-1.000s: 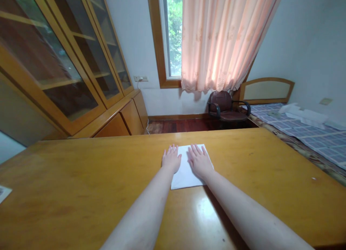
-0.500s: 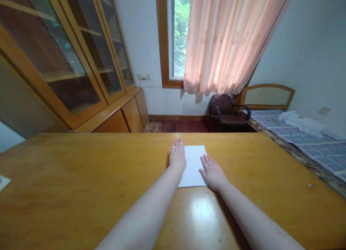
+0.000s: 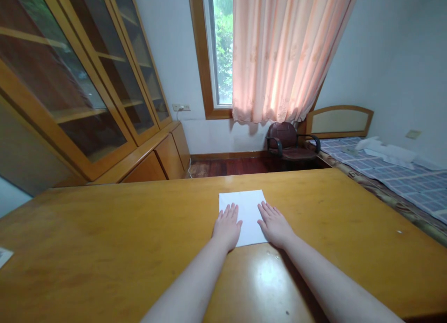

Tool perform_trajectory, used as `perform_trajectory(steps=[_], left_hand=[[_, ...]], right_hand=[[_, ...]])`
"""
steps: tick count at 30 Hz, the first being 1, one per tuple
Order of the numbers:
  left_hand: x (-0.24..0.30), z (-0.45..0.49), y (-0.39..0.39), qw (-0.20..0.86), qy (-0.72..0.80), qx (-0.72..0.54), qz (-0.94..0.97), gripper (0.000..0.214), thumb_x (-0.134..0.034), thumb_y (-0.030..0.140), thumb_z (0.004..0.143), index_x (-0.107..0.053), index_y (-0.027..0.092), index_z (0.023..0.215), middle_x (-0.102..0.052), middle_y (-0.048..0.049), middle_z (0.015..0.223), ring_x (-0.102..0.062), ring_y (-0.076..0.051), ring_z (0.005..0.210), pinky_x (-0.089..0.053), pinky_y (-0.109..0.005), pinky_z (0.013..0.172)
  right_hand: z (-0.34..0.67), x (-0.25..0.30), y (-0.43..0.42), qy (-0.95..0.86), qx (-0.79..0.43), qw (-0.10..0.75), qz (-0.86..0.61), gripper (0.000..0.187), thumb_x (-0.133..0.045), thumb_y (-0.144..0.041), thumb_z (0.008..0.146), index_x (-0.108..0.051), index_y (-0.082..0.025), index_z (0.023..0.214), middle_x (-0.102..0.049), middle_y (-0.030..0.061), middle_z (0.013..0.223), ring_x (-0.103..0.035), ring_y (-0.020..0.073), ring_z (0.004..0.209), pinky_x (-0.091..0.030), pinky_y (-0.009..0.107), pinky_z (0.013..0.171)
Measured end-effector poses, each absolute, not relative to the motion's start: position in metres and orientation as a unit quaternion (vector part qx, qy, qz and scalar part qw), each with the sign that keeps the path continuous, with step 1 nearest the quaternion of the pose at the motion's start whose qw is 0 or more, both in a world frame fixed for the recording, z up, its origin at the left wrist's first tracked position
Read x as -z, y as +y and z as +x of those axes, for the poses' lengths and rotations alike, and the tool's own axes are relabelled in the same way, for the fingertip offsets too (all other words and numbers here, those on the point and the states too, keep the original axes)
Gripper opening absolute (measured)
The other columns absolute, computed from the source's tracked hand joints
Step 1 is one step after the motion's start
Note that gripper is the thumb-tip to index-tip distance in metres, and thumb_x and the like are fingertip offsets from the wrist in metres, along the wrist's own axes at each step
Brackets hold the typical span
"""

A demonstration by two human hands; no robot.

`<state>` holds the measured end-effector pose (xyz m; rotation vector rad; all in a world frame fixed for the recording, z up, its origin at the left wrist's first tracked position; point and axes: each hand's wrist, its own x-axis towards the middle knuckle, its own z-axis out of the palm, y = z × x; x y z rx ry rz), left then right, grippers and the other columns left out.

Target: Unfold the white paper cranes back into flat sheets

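A folded white sheet of paper (image 3: 246, 209) lies flat on a glossy wooden table (image 3: 104, 239). My left hand (image 3: 226, 226) rests flat on the paper's near left corner, fingers stretched out. My right hand (image 3: 275, 223) lies flat on the near right edge of the paper, fingers also stretched forward. Neither hand holds anything. The far half of the sheet shows bare between and beyond the fingers.
A glass-fronted wooden cabinet (image 3: 80, 94) stands at the left. Beyond the table are a window with a pink curtain (image 3: 282, 52), a dark armchair (image 3: 289, 141) and a bed (image 3: 394, 169) at the right. A scrap of paper (image 3: 4, 256) lies at the table's left edge.
My left hand slid back from the far left edge of the paper to its near left corner. My right hand stayed at the near right edge, having earlier drawn back.
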<state>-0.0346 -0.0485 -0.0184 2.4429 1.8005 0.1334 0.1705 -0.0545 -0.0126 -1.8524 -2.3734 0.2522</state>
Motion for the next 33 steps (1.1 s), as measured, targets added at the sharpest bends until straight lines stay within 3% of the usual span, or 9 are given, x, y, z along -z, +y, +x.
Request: perform_trajectory(steps=[4,7,12,14,16,20,25,33], left_hand=[[0.011,-0.068,-0.052,0.081,0.62,-0.04,0.779,0.058,-0.03,0.036,0.09,-0.026,0.013,0.144,-0.021,-0.0087,0.151,-0.019,-0.023,0.14,-0.018,-0.045,0.114],[0.009,-0.102,-0.058,0.133,0.606,-0.134,0.772,0.059,-0.04,0.038,0.087,-0.036,0.013,0.14,-0.031,-0.0111,0.148,-0.025,-0.024,0.138,-0.014,-0.046,0.115],[0.02,-0.168,-0.061,0.283,0.649,-0.517,0.481,0.039,-0.047,0.037,0.084,-0.057,0.018,0.117,-0.056,-0.0129,0.129,-0.049,-0.023,0.123,-0.033,-0.044,0.107],[0.025,-0.185,-0.059,0.322,0.57,-0.672,0.346,0.033,-0.043,0.032,0.085,-0.058,0.016,0.11,-0.06,-0.0134,0.121,-0.056,-0.021,0.115,-0.039,-0.041,0.103],[0.028,-0.192,-0.056,0.323,0.525,-0.737,0.276,0.028,-0.047,0.027,0.082,-0.058,0.016,0.105,-0.062,-0.0124,0.117,-0.058,-0.019,0.111,-0.04,-0.039,0.102],[0.026,-0.182,-0.055,0.318,0.581,-0.65,0.372,0.028,-0.053,0.028,0.08,-0.06,0.018,0.106,-0.061,-0.0108,0.117,-0.056,-0.02,0.112,-0.038,-0.039,0.103],[0.02,-0.168,-0.061,0.224,0.681,-0.516,0.469,0.036,-0.051,0.035,0.082,-0.059,0.02,0.114,-0.059,-0.0109,0.122,-0.054,-0.024,0.114,-0.038,-0.042,0.102],[0.02,-0.198,-0.061,0.116,0.723,-0.63,0.26,0.041,-0.033,0.039,0.088,-0.058,0.018,0.112,-0.064,-0.0097,0.11,-0.059,-0.02,0.106,-0.044,-0.035,0.093]], right_hand=[[0.171,0.014,-0.054,-0.779,-0.104,0.073,-0.614,0.062,-0.033,-0.041,0.09,-0.026,-0.012,0.144,-0.021,0.0104,0.151,-0.017,0.0227,0.141,-0.012,0.041,0.113],[0.176,0.019,-0.051,-0.768,-0.151,0.131,-0.608,0.065,-0.04,-0.043,0.087,-0.03,-0.011,0.143,-0.022,0.0122,0.151,-0.018,0.0235,0.14,-0.011,0.042,0.114],[0.189,0.025,-0.044,-0.587,-0.337,0.426,-0.6,0.063,-0.039,-0.048,0.086,-0.03,-0.02,0.143,-0.028,0.0104,0.15,-0.027,0.024,0.138,-0.025,0.047,0.11],[0.188,0.023,-0.042,-0.501,-0.416,0.491,-0.578,0.062,-0.041,-0.049,0.086,-0.032,-0.023,0.141,-0.034,0.01,0.147,-0.031,0.0243,0.136,-0.027,0.048,0.11],[0.181,0.021,-0.04,-0.466,-0.464,0.513,-0.552,0.062,-0.05,-0.05,0.081,-0.039,-0.025,0.137,-0.037,0.0091,0.145,-0.032,0.0253,0.135,-0.024,0.048,0.111],[0.151,0.02,-0.035,-0.456,-0.489,0.545,-0.507,0.058,-0.065,-0.047,0.072,-0.052,-0.029,0.125,-0.044,0.0055,0.141,-0.033,0.0265,0.134,-0.02,0.051,0.112],[0.102,0.022,-0.019,-0.41,-0.532,0.572,-0.471,0.053,-0.07,-0.04,0.067,-0.057,-0.029,0.117,-0.051,0.0055,0.133,-0.036,0.0267,0.131,-0.027,0.05,0.108],[0.021,0.022,0.008,-0.347,-0.548,0.582,-0.49,0.059,-0.062,-0.046,0.071,-0.049,-0.024,0.125,-0.045,0.008,0.139,-0.036,0.0226,0.132,-0.03,0.038,0.107]])
